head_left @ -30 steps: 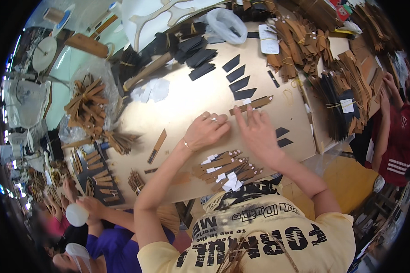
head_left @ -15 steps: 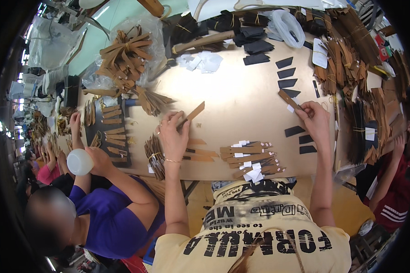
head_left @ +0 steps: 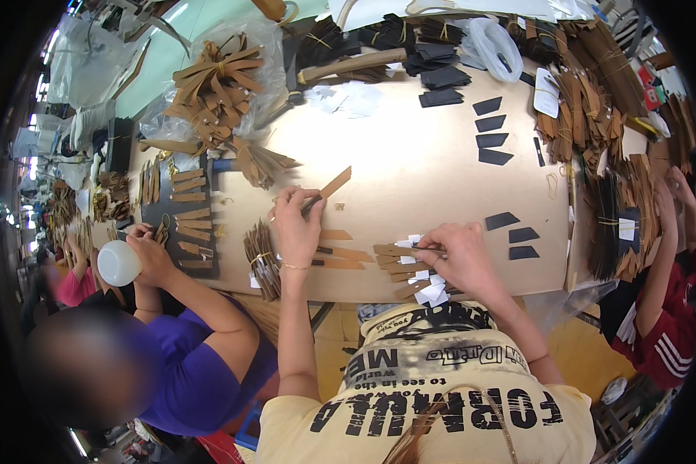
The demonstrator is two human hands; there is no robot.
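Observation:
My left hand (head_left: pixel 297 226) pinches a brown leather strip (head_left: pixel 336 182) with a slanted end, held up over the table. Between those fingers there is a darker part. Below it lie several loose tan strips (head_left: pixel 346 254), and a banded bundle of brown strips (head_left: pixel 262 261) is beside my wrist. My right hand (head_left: pixel 458 259) reaches over a row of brown strips with white paper slips (head_left: pixel 398 261). Its thumb and fingers are closed on a narrow strip (head_left: pixel 429 249) at the top of that row; its far part is hidden by the hand.
Black slanted pieces (head_left: pixel 493 140) lie in two groups at the right. Bundled brown strips (head_left: pixel 224 73) sit in plastic at the back left, near a wooden-handled hammer (head_left: pixel 352 65). A co-worker in purple (head_left: pixel 201 363) is at my left, holding a white bottle (head_left: pixel 120 264). Another person's red sleeve (head_left: pixel 661 348) shows at right.
My right hand has moved from the black pieces down and left to the row of brown strips, carrying a strip. My left hand stays nearly in place with its strip.

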